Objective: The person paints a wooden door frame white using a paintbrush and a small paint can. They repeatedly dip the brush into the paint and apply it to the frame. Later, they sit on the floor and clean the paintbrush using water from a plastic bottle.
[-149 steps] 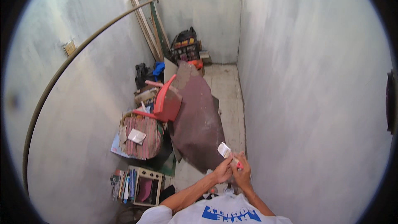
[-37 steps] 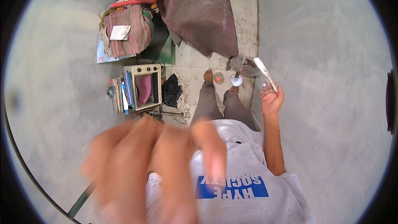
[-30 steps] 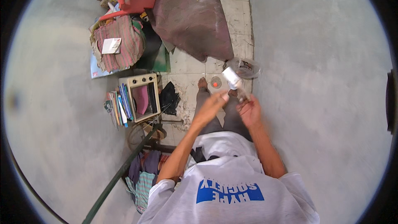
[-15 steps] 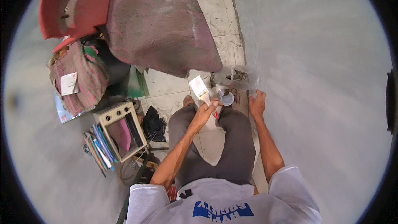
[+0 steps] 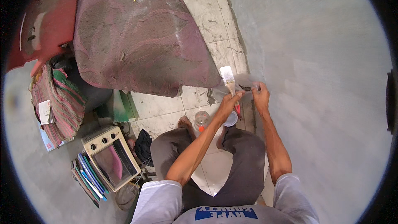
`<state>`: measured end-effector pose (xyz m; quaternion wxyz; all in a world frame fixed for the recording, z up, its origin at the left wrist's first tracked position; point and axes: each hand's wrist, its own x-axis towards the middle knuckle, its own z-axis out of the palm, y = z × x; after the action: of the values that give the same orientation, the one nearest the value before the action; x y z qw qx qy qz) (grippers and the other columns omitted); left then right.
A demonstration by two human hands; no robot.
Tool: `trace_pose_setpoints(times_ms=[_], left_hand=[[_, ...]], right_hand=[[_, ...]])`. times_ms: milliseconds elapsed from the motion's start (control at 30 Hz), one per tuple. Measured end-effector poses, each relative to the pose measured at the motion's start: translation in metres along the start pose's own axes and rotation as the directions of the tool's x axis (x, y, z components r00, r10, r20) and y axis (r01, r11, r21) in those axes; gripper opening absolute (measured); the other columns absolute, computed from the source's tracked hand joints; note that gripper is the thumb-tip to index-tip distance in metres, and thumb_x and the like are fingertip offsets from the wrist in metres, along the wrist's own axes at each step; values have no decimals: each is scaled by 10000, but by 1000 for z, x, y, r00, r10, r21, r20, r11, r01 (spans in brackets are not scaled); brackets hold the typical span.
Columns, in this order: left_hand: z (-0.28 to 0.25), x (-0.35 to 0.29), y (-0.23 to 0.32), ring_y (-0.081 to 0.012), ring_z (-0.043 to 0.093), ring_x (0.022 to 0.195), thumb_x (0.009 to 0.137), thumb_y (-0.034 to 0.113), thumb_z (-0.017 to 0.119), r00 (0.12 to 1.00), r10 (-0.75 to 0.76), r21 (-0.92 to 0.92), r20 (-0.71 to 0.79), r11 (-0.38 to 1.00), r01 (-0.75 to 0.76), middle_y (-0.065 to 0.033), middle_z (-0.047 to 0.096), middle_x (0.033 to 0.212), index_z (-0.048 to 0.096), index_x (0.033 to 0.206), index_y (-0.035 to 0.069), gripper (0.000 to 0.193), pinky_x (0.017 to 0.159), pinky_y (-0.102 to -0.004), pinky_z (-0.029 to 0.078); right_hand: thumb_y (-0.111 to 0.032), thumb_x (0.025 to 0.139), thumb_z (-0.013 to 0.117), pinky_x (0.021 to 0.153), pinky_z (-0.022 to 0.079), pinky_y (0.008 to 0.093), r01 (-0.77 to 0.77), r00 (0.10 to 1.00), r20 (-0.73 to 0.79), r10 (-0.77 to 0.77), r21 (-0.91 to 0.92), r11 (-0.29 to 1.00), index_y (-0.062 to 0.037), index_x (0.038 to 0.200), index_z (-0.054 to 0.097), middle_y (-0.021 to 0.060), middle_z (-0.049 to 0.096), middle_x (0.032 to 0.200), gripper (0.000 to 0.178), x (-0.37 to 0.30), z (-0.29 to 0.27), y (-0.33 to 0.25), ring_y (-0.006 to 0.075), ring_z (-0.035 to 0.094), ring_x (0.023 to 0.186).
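My left hand (image 5: 230,103) is closed around a flat paintbrush (image 5: 226,74), its white-coated bristles pointing away from me and its red handle end showing below the fingers. Just to the right, my right hand (image 5: 260,95) pinches a clear plastic bag (image 5: 239,82) with something dark inside. The bag reaches across behind the brush; whether my left fingers also touch it I cannot tell. Below my hands, by my right foot, stands a small round tub (image 5: 231,119), whitish inside. A clear round container (image 5: 202,118) with an orange-red spot sits on the floor between my feet.
A grey wall (image 5: 319,79) rises close on my right. Ahead lies a stained purple-brown mat (image 5: 141,33) over tiled floor (image 5: 157,110). To my left are a red plastic chair (image 5: 49,20), a striped cloth (image 5: 62,93), a small oven-like box (image 5: 112,153) and several books (image 5: 92,178).
My right hand has come off the wall side and now grips the plastic bag, lifted from the floor. My left hand has moved right with the paintbrush. The view has shifted.
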<state>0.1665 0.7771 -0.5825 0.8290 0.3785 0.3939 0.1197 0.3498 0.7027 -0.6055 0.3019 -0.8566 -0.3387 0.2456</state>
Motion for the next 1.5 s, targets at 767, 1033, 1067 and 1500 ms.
trace_pose_setpoints(times_ms=[767,1033,1067,1500], left_hand=[[-72,113,58,-208,570,1192,971,361,594,913,408,197,19,894,-403,-163,643,1283,605,1384,36,526,996,-356,443],[-84,56,66,-73,531,722,1000,336,568,743,630,261,228,695,-670,-5,625,913,671,1281,73,399,727,-275,465],[-89,50,66,-98,559,844,1013,310,565,789,571,211,227,762,-613,-39,628,1044,630,1327,62,405,795,-268,475],[-92,4,41,-187,618,1152,1059,248,495,762,583,89,281,775,-626,-94,638,1239,540,1368,-24,414,979,-323,487]], right_hand=[[-273,894,654,1015,478,418,268,923,285,-260,10,963,-39,1386,539,215,592,1349,556,87,10,-13,322,611,1184],[-294,706,907,1180,333,442,314,826,495,-270,-7,949,-59,1612,121,238,337,1565,1222,-92,83,147,352,381,1438],[-291,692,915,1196,314,440,296,831,491,-261,7,955,-56,1614,104,240,332,1568,1250,-105,87,154,348,355,1457],[-51,747,833,1018,515,476,-201,969,232,83,548,812,-48,1536,240,203,445,1489,987,-210,184,248,357,557,1271]])
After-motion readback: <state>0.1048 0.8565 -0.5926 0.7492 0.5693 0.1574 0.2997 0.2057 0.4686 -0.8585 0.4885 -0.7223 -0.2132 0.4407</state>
